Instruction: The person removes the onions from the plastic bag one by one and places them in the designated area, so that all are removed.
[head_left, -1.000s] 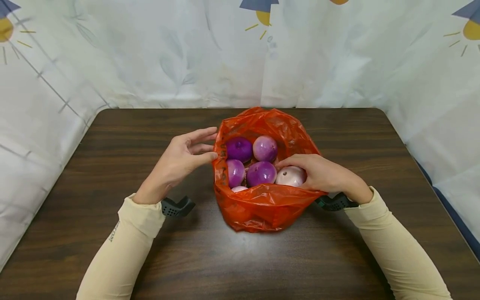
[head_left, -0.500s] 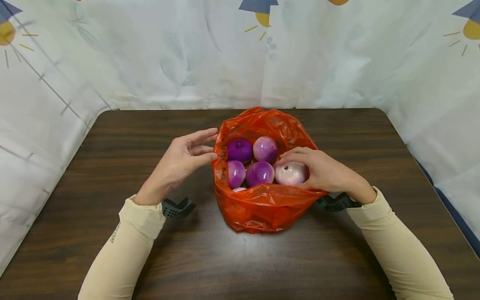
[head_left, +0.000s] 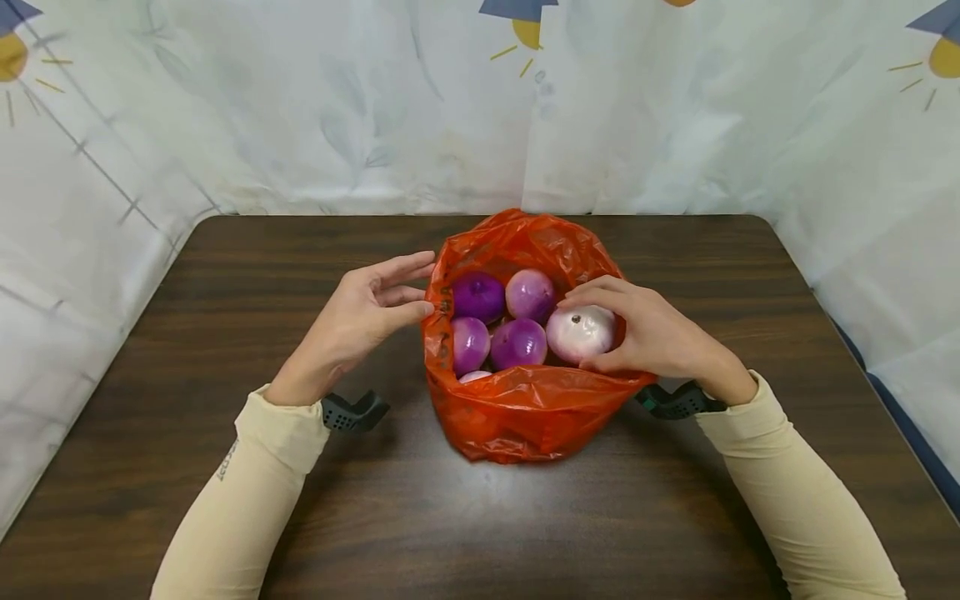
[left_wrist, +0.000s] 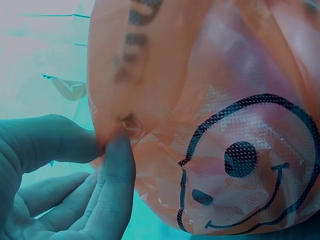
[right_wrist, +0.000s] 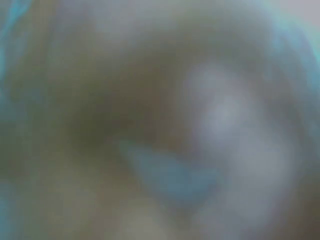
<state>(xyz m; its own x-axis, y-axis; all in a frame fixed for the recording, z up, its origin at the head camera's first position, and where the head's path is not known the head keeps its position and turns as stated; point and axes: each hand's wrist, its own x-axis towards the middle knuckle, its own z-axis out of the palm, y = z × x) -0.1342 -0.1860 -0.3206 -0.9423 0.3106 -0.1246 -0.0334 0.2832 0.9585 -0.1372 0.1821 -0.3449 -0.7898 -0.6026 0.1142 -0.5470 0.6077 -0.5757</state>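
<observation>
A red plastic bag stands with its mouth wide, several round purple onions inside. My left hand is at the bag's left side. In the left wrist view the thumb and a finger of that left hand pinch the bag's edge, beside a printed cartoon face. Over the bag's right side, my right hand grips a pale, whitish onion with the fingers behind it and the thumb in front. The right wrist view is too blurred to make out details.
The bag sits on a dark wood-grain table, towards its back edge. Behind it hangs a white patterned curtain, which also lines the sides. Each wrist wears a dark device.
My right hand has lifted the pale onion a little, up and away from the bag's front rim, so more of it shows. The left hand keeps its place at the bag.
</observation>
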